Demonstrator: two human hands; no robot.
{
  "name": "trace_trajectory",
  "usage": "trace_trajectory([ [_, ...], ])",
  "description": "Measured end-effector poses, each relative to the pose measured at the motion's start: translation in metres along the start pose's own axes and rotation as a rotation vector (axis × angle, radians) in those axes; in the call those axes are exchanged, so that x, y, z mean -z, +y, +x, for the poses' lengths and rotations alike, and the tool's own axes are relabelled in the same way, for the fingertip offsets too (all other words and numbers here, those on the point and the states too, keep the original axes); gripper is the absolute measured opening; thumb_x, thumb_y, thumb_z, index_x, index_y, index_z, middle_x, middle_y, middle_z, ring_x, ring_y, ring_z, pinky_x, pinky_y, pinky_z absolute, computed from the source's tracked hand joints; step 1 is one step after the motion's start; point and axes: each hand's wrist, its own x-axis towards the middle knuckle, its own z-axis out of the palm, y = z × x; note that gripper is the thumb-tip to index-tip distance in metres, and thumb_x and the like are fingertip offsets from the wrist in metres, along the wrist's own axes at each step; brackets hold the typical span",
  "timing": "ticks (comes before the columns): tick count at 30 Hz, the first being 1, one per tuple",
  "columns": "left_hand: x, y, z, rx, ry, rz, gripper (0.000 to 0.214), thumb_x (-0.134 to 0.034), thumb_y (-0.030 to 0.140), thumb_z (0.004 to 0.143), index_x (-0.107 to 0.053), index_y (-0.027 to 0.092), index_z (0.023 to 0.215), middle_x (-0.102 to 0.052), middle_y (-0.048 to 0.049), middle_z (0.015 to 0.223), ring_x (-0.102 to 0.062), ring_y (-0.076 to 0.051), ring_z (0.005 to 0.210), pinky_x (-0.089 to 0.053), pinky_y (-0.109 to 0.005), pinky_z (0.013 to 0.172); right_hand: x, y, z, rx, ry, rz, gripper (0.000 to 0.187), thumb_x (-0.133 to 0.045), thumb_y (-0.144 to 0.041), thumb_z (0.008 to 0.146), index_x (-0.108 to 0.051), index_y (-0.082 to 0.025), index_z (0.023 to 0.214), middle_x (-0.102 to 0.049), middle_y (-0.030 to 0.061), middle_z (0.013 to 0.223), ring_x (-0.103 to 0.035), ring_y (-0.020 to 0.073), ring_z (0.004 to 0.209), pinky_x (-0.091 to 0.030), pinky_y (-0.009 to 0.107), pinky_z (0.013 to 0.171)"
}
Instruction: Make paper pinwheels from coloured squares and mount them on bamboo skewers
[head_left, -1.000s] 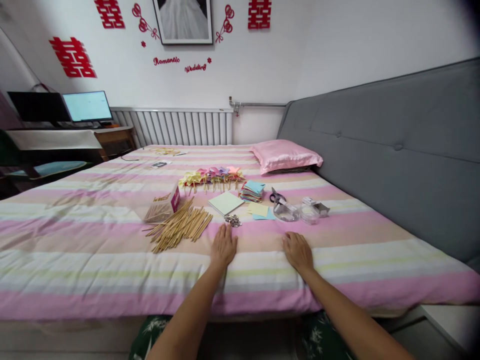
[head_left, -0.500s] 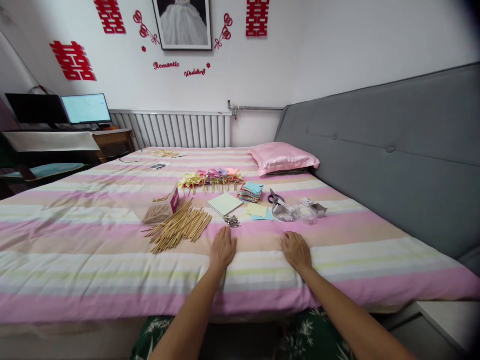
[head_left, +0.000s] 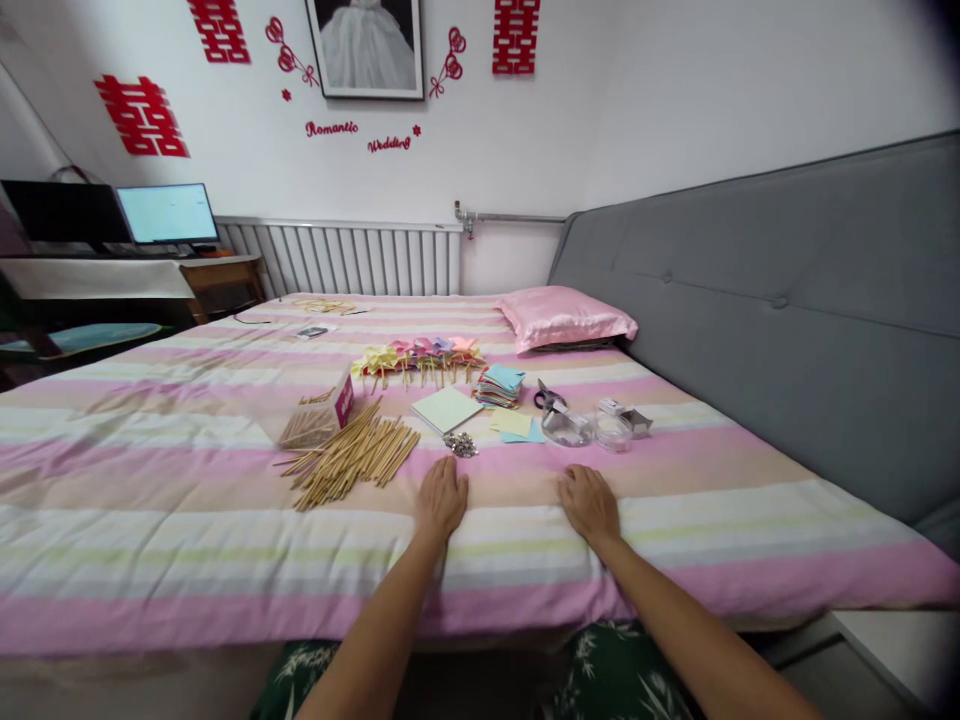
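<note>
My left hand [head_left: 442, 497] lies flat on the striped bedsheet [head_left: 510, 545], holding nothing. Just beyond its fingertips is a small heap of shiny metal pieces [head_left: 460, 444], too small to name. To its left spreads a pile of thin wooden sticks [head_left: 352, 463] beside a clear box [head_left: 311, 420] with more sticks inside. My right hand [head_left: 590, 500] rests on the sheet with its fingers loosely bent and nothing seen in it. Past it are loose yellow and blue paper squares [head_left: 517, 424], scissors [head_left: 549, 396] and clear round tape rolls [head_left: 613, 430].
A pale square pad [head_left: 447, 408] and a stack of coloured paper [head_left: 499, 386] lie mid-bed. Behind them is a row of paper pinwheels on sticks [head_left: 420, 357]. A pink pillow [head_left: 566, 318] sits near the grey headboard [head_left: 750, 300].
The whole view has shifted slightly. Both hands stay at the same spots on the sheet, and no object has moved.
</note>
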Motion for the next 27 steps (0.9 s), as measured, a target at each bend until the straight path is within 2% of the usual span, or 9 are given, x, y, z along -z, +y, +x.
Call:
trace_trajectory([
  [16,0.0069,0.0055,0.0035,0.002,-0.004,0.02,0.042,-0.036,0.031,0.089,-0.05,0.009,0.122,-0.057,-0.0173,0.123,-0.051,-0.027,0.118,-0.037,-0.042,0.102,0.0025,0.0006,0.0027,-0.027,-0.004,0.029,0.019,-0.045,-0.028,0.086,-0.056,-0.015,0.096,-0.063,0.0083,0.092,-0.052,0.021,0.088,-0.035,0.03,0.081],
  [27,0.0093,0.0076,0.0056,0.035,0.008,-0.055,0.038,-0.039,0.03,0.088,-0.053,0.01,0.118,-0.059,-0.0178,0.12,-0.052,-0.028,0.116,-0.037,-0.043,0.102,0.0018,0.0011,0.0037,-0.034,-0.014,0.042,0.019,-0.044,-0.028,0.086,-0.056,-0.016,0.096,-0.063,0.0082,0.093,-0.053,0.0214,0.088,-0.035,0.03,0.082],
])
